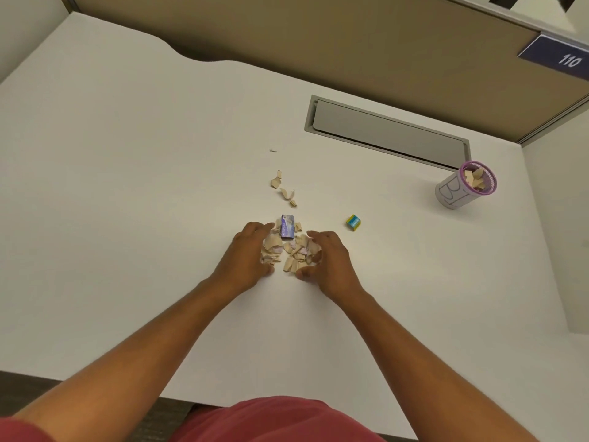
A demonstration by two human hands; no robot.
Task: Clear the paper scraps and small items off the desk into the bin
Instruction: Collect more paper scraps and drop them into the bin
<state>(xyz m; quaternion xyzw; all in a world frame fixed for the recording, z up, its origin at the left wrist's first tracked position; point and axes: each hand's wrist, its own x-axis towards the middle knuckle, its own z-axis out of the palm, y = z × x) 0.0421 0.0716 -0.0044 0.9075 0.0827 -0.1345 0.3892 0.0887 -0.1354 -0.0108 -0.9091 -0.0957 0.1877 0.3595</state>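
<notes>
On the smooth white desk [127, 186], the left hand [247, 256] and right hand [328, 263] cup a heap of torn tan paper scraps [294, 253] from 9 and 3 o'clock, fingers curled against its edges, touching it. A small purple box [287, 227] sits at the heap's 12 o'clock edge. More curled scraps [284, 189] lie farther out at 12. A yellow-and-blue cube [353, 223] rests at 2 o'clock. The cylindrical mesh bin [459, 189], purple-rimmed and paper-wrapped, stands farther out at 2, scraps inside.
</notes>
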